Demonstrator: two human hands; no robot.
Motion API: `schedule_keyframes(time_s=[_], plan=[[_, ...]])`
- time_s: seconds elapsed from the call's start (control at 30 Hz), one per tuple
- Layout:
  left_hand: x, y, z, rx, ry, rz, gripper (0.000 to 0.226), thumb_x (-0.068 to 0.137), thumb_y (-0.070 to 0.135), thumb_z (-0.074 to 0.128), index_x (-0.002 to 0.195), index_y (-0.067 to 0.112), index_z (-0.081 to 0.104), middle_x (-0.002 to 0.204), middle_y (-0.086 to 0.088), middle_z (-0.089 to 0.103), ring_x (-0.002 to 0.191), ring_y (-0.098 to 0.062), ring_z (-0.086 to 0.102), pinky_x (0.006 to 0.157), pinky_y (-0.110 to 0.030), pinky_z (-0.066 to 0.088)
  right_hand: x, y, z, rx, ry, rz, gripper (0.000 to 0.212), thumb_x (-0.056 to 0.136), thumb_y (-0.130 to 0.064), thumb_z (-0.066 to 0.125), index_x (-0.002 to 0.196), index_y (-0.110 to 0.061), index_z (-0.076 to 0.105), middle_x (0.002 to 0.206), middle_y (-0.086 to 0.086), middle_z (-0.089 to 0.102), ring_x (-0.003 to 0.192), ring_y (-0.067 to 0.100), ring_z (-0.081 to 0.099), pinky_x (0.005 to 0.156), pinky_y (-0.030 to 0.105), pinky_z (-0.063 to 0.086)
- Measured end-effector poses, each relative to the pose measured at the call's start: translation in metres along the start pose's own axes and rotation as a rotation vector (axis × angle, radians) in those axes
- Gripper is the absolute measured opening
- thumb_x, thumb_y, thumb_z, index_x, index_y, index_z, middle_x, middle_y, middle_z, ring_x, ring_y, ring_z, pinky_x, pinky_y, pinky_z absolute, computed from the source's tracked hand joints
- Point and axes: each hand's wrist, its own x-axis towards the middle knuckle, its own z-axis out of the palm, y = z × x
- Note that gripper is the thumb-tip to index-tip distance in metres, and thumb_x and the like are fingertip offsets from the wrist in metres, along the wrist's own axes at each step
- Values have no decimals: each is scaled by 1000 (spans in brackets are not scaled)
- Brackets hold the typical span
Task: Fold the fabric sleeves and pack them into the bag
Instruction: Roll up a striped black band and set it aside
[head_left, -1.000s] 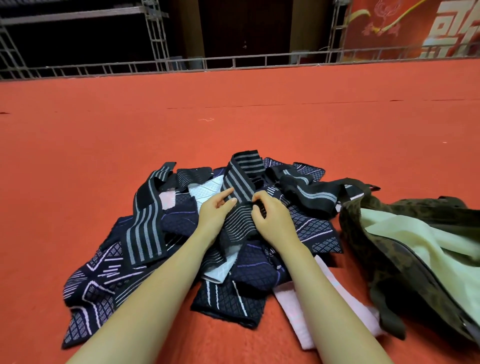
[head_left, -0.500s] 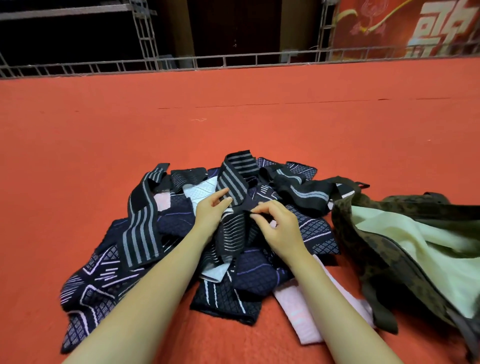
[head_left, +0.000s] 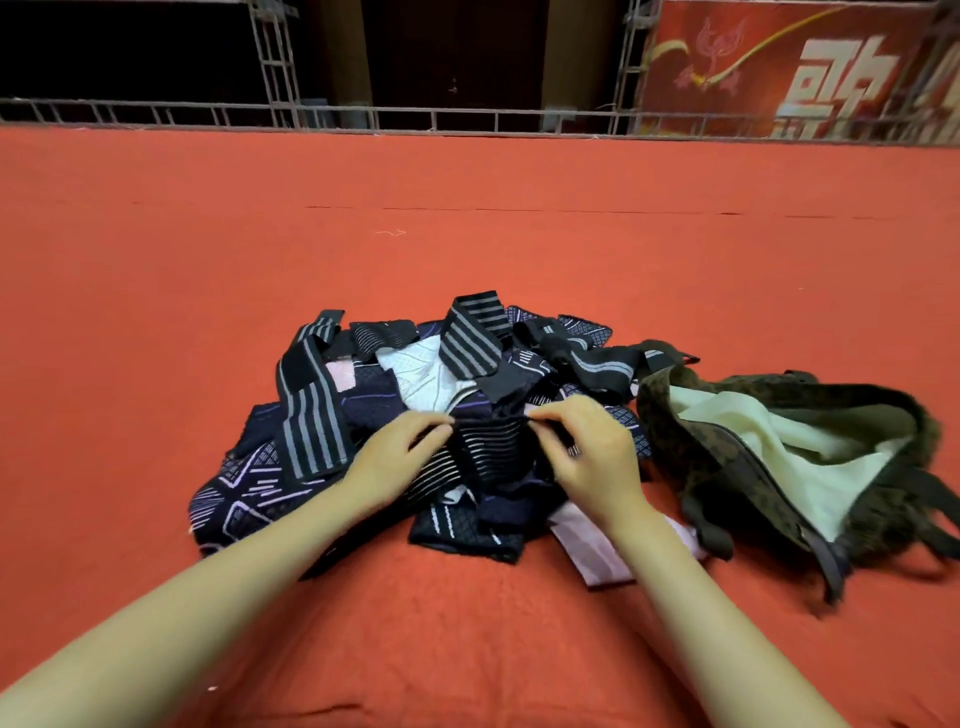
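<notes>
At the far left of the pile (head_left: 415, 431) a dark sleeve with grey stripes (head_left: 311, 415) lay draped over the patterned pieces on the red carpet (head_left: 467, 208). Your left hand (head_left: 395, 462) pinched the left edge of a black sleeve with thin white stripes (head_left: 488, 447) at the middle of the heap, fingers curled onto the cloth. Your right hand (head_left: 592, 452) pinched that sleeve's right edge, so it was stretched between both hands. Just beside the pile, to the right, the camouflage bag (head_left: 883, 519) lay open on the carpet, its pale lining (head_left: 779, 452) showing.
</notes>
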Motion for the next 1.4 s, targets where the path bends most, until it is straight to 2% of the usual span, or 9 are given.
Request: schedule_keyframes(time_s=[0.13, 0.23, 0.4, 0.63, 0.77, 0.87, 1.07, 1.23, 1.4], plan=[[-43, 10, -30, 193, 108, 208, 38, 84, 56, 46, 79, 24, 66, 70, 15, 56, 70, -4, 53, 64, -31, 44, 3, -22, -14, -232, 102, -202, 12, 90, -12, 62, 88, -6, 72, 68, 5, 55, 67, 21, 48, 58, 31, 39], [-75, 20, -40, 259, 168, 401, 32, 88, 45, 51, 91, 22, 73, 75, 11, 59, 73, -8, 57, 61, -31, 47, -21, -34, -21, -287, 97, -207, 8, 88, -9, 62, 88, -6, 69, 69, 7, 55, 69, 22, 47, 59, 32, 39], [-127, 20, -22, 427, -62, 539, 33, 90, 42, 43, 106, 29, 69, 83, 10, 61, 76, -13, 63, 58, -25, 48, -84, -41, -35, -308, -36, -134, 15, 91, -16, 55, 90, -7, 67, 71, 9, 58, 71, 24, 51, 63, 34, 41], [-172, 36, -7, 556, -420, 307, 86, 79, 73, 2, 142, 28, 38, 122, 4, 47, 113, -17, 49, 89, -34, 45, -165, -74, -48, -256, -154, -8, 10, 87, -24, 58, 95, -18, 63, 72, 1, 59, 69, 17, 49, 61, 28, 37], [-173, 23, -5, 514, -357, 304, 72, 83, 65, 9, 139, 34, 41, 117, 5, 48, 109, -16, 49, 86, -35, 48, -189, -85, -48, -73, -251, 163, 37, 97, -43, 45, 85, -17, 70, 76, -9, 53, 73, 12, 47, 67, 30, 38], [-164, 5, -9, 552, -265, 297, 61, 84, 56, 23, 130, 29, 54, 107, 1, 54, 102, -22, 53, 84, -38, 48, -185, -87, -44, -47, -207, 390, 34, 95, -37, 42, 84, -21, 70, 76, -13, 49, 78, 13, 47, 72, 37, 40], [-163, -34, -27, 500, -125, 141, 62, 85, 60, 29, 124, 21, 59, 106, 1, 52, 100, -19, 50, 88, -35, 46, -173, -90, -33, -330, -303, 646, 55, 79, -43, 59, 126, -15, 56, 110, 3, 54, 104, 21, 42, 90, 38, 40], [-165, -30, -32, 507, -116, 106, 60, 83, 62, 28, 120, 27, 60, 96, 6, 52, 94, -15, 49, 84, -32, 42, -164, -89, -29, -326, -301, 738, 32, 80, -33, 72, 107, -17, 66, 101, 2, 61, 100, 26, 53, 88, 38, 41], [-164, -29, -34, 407, -134, 103, 32, 93, 42, 54, 120, 28, 61, 108, 10, 66, 105, -14, 59, 89, -31, 44, -156, -93, -28, -316, -278, 782, 23, 88, -37, 64, 98, -17, 59, 90, 1, 69, 87, 30, 60, 76, 33, 34]])
